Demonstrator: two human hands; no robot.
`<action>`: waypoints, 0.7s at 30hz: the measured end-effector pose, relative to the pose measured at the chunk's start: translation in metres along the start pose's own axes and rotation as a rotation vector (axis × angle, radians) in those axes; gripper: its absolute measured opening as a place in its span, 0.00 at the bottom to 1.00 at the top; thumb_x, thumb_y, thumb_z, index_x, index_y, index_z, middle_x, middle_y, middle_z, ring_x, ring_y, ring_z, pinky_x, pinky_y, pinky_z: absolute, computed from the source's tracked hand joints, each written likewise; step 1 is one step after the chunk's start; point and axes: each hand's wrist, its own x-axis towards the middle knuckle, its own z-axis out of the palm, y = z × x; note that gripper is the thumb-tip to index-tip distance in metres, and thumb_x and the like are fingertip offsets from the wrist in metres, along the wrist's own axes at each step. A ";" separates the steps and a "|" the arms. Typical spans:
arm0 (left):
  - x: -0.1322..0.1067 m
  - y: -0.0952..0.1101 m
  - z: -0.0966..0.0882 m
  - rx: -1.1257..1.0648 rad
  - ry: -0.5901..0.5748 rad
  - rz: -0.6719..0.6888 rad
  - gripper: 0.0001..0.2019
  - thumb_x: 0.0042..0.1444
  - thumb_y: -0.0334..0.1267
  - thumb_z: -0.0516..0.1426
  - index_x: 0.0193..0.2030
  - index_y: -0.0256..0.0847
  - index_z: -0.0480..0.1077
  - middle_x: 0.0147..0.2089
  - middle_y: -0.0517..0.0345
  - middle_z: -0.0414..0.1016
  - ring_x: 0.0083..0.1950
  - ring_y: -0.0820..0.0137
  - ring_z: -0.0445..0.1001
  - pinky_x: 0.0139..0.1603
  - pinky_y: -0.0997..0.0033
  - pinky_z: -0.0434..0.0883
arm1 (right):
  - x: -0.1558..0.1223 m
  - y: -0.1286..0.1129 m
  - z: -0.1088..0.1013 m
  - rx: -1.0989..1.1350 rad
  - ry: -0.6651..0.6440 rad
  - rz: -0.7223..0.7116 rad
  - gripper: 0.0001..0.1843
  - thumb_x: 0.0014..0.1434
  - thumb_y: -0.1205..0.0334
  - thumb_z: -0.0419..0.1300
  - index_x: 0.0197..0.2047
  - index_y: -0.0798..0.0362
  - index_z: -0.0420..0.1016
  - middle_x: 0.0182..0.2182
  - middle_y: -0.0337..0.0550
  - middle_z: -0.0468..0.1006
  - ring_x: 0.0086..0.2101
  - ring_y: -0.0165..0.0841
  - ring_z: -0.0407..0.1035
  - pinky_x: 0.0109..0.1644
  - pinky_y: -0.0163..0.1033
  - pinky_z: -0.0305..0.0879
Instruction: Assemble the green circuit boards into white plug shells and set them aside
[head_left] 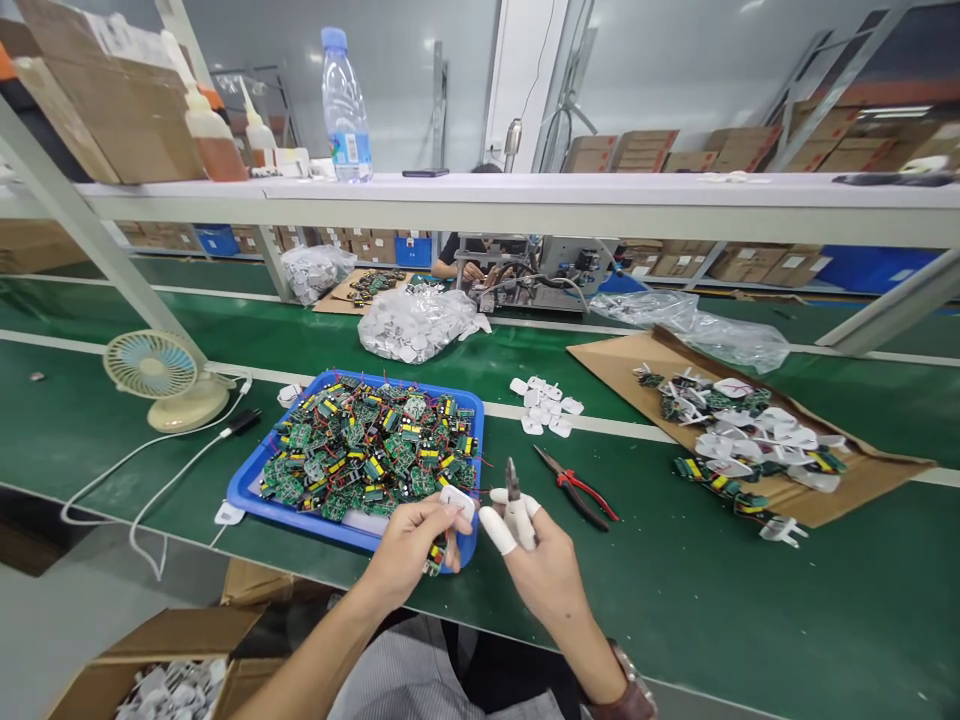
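My left hand (411, 548) is closed on a white plug shell (458, 499) with a small circuit board (435, 559) hanging under it, just over the front right corner of the blue tray (247, 478). My right hand (540, 570), with white finger cots on thumb and fingers, grips small cutting pliers (513, 481) whose jaws point up beside the shell. The tray is heaped with several green circuit boards (371, 448). Red-handled pliers (576, 488) lie on the green mat to the right.
White plug covers (545, 404) lie behind the pliers. A cardboard sheet (847, 495) at right carries boards and shells. A bag of white parts (414, 322), a small fan (161, 378) with white cable, an overhead shelf (525, 200) with a water bottle (345, 105), a person beyond.
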 end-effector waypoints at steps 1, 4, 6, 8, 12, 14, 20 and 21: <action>0.001 -0.001 -0.002 0.016 0.021 0.023 0.23 0.59 0.57 0.61 0.27 0.38 0.80 0.18 0.57 0.72 0.24 0.69 0.72 0.35 0.67 0.74 | 0.000 0.000 -0.005 0.024 -0.052 0.058 0.23 0.61 0.40 0.60 0.42 0.53 0.77 0.27 0.41 0.76 0.25 0.31 0.67 0.29 0.36 0.66; 0.003 -0.002 -0.005 0.049 0.067 0.052 0.23 0.60 0.56 0.60 0.29 0.37 0.80 0.19 0.56 0.75 0.26 0.67 0.75 0.39 0.65 0.75 | -0.002 0.000 -0.019 0.052 -0.190 0.084 0.27 0.65 0.37 0.51 0.37 0.53 0.76 0.25 0.40 0.73 0.24 0.30 0.63 0.27 0.36 0.63; 0.003 -0.001 -0.006 0.018 0.073 0.022 0.23 0.60 0.57 0.59 0.30 0.36 0.80 0.21 0.55 0.75 0.21 0.69 0.72 0.27 0.69 0.73 | -0.005 -0.001 -0.027 -0.012 -0.241 0.018 0.25 0.67 0.40 0.50 0.37 0.52 0.76 0.26 0.40 0.72 0.25 0.31 0.63 0.29 0.37 0.64; 0.002 -0.001 -0.005 0.011 0.077 -0.001 0.24 0.59 0.57 0.59 0.30 0.35 0.80 0.21 0.55 0.74 0.18 0.72 0.68 0.16 0.75 0.65 | -0.008 -0.002 -0.033 -0.144 -0.264 -0.099 0.21 0.68 0.44 0.51 0.38 0.51 0.76 0.28 0.40 0.73 0.28 0.33 0.65 0.32 0.38 0.65; -0.001 0.000 -0.004 0.163 0.123 0.002 0.23 0.58 0.55 0.59 0.28 0.35 0.80 0.22 0.51 0.73 0.28 0.66 0.73 0.11 0.80 0.61 | -0.012 0.001 -0.041 -0.506 -0.280 -0.377 0.16 0.70 0.56 0.48 0.34 0.49 0.72 0.33 0.43 0.74 0.28 0.32 0.65 0.31 0.37 0.62; -0.002 0.000 -0.003 0.245 0.140 0.008 0.22 0.59 0.53 0.58 0.27 0.36 0.80 0.21 0.49 0.73 0.35 0.61 0.75 0.10 0.82 0.61 | -0.013 0.003 -0.042 -0.707 -0.246 -0.482 0.14 0.68 0.60 0.48 0.34 0.49 0.71 0.35 0.45 0.73 0.26 0.31 0.63 0.28 0.38 0.58; -0.004 0.002 0.002 0.299 0.135 -0.013 0.23 0.60 0.50 0.57 0.23 0.35 0.78 0.27 0.51 0.76 0.27 0.69 0.74 0.11 0.83 0.64 | -0.009 -0.004 -0.040 -1.043 -0.047 -0.640 0.06 0.48 0.70 0.59 0.29 0.50 0.73 0.40 0.48 0.76 0.36 0.38 0.65 0.39 0.43 0.59; -0.003 0.001 0.003 0.301 0.143 -0.019 0.22 0.60 0.50 0.57 0.25 0.35 0.79 0.27 0.52 0.75 0.25 0.71 0.73 0.11 0.82 0.64 | -0.009 -0.006 -0.039 -1.076 -0.012 -0.658 0.06 0.47 0.70 0.61 0.29 0.50 0.73 0.41 0.49 0.76 0.38 0.40 0.65 0.40 0.44 0.58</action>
